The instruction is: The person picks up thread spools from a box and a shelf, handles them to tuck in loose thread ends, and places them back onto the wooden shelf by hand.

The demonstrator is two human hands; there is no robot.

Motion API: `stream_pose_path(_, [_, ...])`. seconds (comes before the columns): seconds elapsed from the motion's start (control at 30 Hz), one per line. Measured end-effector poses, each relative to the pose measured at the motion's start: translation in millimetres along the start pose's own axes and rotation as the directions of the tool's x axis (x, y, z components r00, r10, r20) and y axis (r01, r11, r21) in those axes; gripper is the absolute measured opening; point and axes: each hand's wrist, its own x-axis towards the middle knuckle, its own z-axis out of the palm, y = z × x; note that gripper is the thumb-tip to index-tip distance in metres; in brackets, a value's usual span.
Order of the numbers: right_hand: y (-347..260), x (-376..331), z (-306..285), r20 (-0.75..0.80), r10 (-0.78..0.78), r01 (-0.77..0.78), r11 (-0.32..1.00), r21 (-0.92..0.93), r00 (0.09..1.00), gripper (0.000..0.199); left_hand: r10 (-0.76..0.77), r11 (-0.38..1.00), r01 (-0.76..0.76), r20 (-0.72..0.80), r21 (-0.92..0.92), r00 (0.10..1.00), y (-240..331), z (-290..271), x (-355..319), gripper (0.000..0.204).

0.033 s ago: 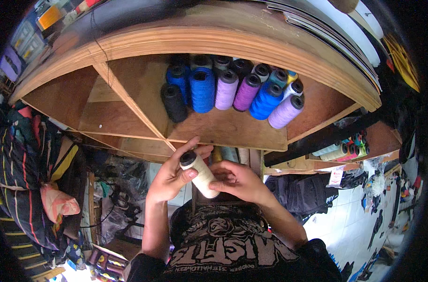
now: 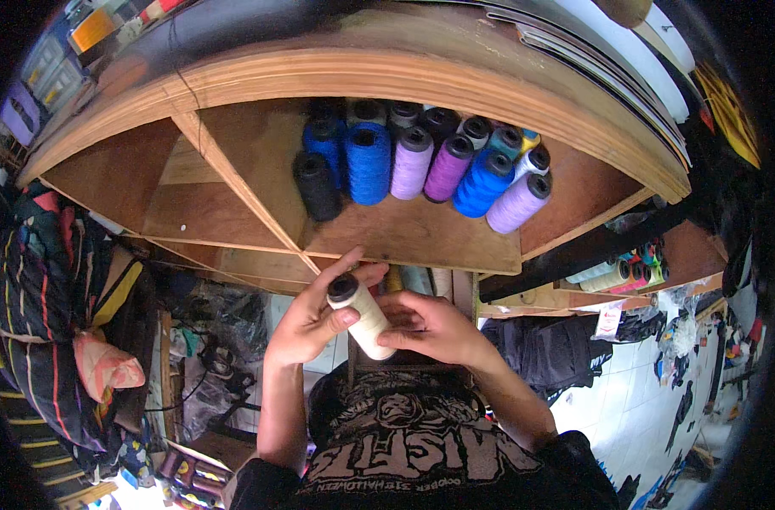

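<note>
1. The fingers [image 2: 340, 320] of the left hand [image 2: 306, 323] are curled round the upper end of a cream thread spool [image 2: 366, 319], the thumb pressed on its side just below the black core.
2. The right hand [image 2: 430, 327] grips the lower part of the same spool, its fingers wrapped across the thread from the right; both hands are closed on it.
3. The spool is held tilted, black-cored end up and to the left, in the air just below the front edge of a wooden shelf [image 2: 421, 238] and above the person's dark printed shirt [image 2: 421, 450].
4. Both forearms rise from the lower edge, bare, and meet at the spool in the middle of the view.
5. On the shelf board lie more spools in a packed group: a black spool [image 2: 317, 189], a blue spool [image 2: 369, 163], a lilac spool [image 2: 411, 161], a purple spool [image 2: 448, 168], a second bright blue spool [image 2: 482, 183] and a pale violet spool [image 2: 516, 204].
6. A slanted wooden divider [image 2: 234, 178] parts that compartment from a bare one on the left.
7. To the right, a lower shelf [image 2: 574, 297] carries a row of small pale and coloured spools [image 2: 625, 270].
8. Striped cloth [image 2: 30, 323] hangs at the far left; white floor tiles [image 2: 634, 408] strewn with dark scraps show lower right.
</note>
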Motion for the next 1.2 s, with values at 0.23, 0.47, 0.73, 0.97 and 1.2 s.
stream_pose_path(0.23, [-38.4, 30.5, -3.5, -0.051, -0.010, -0.006, 0.948, -0.319, 0.999, 0.039, 0.209, 0.937, -0.055, -0.424, 0.346, 0.881, 4.6, 5.8, 7.0, 0.048])
stream_pose_path(0.47, [-12.5, 93.3, 31.2, -0.404, -0.287, 0.064, 0.873, -0.483, 0.869, 0.037, 0.419, 0.840, 0.055, -0.711, 0.539, 0.565, -8.6, 14.6, -4.7, 0.016])
stream_pose_path(0.73, [-1.6, 109.7, 42.7, -0.436, -0.568, 0.244, 0.761, -0.601, 0.699, 0.043, 0.351, 0.889, 0.053, -0.749, 0.455, 0.562, -13.8, 15.1, -12.7, 0.014])
stream_pose_path(0.97, [-1.4, 66.6, -3.6, -0.431, -0.206, 0.159, 0.977, -0.144, 0.878, 0.039, 0.321, 0.901, 0.055, -0.745, 0.431, 0.584, -29.4, 13.4, -18.4, 0.015])
stream_pose_path(1.2, [42.7, -25.5, -52.9, -0.028, 0.191, -0.182, 0.872, -0.455, 0.981, 0.045, 0.077, 0.964, 0.112, -0.656, 0.241, 0.751, -38.4, 19.8, -17.4, 0.013])
